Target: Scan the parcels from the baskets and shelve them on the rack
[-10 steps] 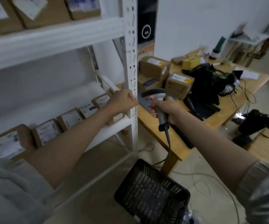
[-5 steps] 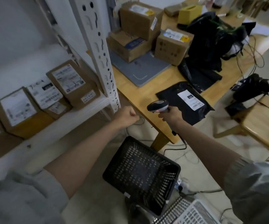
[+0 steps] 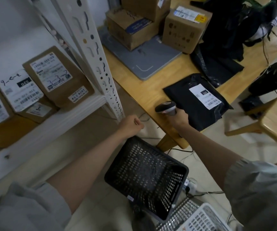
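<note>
Gripping the scanner (image 3: 166, 108), right hand (image 3: 179, 117); left hand (image 3: 131, 123) fisted, holding nothing

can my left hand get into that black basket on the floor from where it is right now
Probably yes. The left hand hangs curled and holding nothing just above the black basket, whose open top has nothing over it.

We're in a small parcel sorting room: labelled brown cardboard boxes (image 3: 56, 77) line the white slotted metal rack (image 3: 91, 47), more cartons (image 3: 184, 29) crowd the far edge of the pale wooden table (image 3: 139, 95), and black (image 3: 144, 174) and white plastic baskets (image 3: 201, 217) sit on the floor.
</note>
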Action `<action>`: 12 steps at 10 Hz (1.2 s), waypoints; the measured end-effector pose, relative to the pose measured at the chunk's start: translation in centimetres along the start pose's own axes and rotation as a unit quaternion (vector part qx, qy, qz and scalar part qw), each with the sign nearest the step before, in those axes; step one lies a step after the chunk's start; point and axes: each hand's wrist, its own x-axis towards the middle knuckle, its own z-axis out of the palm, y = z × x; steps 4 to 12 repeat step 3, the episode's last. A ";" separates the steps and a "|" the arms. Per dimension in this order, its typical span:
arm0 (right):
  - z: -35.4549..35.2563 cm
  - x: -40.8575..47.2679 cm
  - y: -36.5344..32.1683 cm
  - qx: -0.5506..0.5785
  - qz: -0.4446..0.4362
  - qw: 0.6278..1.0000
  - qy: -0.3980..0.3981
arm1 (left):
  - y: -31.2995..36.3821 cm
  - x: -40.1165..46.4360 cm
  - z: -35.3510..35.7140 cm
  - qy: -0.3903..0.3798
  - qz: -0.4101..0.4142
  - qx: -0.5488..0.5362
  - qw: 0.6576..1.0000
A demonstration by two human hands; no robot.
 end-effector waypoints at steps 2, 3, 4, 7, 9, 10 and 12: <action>0.1 -0.9 0.3 -0.029 -0.010 0.999 0.014 | -0.5 -0.1 0.5 -0.012 0.000 -0.009 1.000; -0.2 -2.3 -0.2 -0.033 -0.040 0.997 0.050 | -0.2 -0.7 -0.1 -0.005 0.002 -0.006 1.000; -0.2 -2.3 -0.2 -0.033 -0.040 0.997 0.050 | -0.2 -0.7 -0.1 -0.005 0.002 -0.006 1.000; -0.2 -2.3 -0.2 -0.033 -0.040 0.997 0.050 | -0.2 -0.7 -0.1 -0.005 0.002 -0.006 1.000; -0.2 -2.3 -0.2 -0.033 -0.040 0.997 0.050 | -0.2 -0.7 -0.1 -0.005 0.002 -0.006 1.000; -0.2 -2.3 -0.2 -0.033 -0.040 0.997 0.050 | -0.2 -0.7 -0.1 -0.005 0.002 -0.006 1.000; -0.2 -2.3 -0.2 -0.033 -0.040 0.997 0.050 | -0.2 -0.7 -0.1 -0.005 0.002 -0.006 1.000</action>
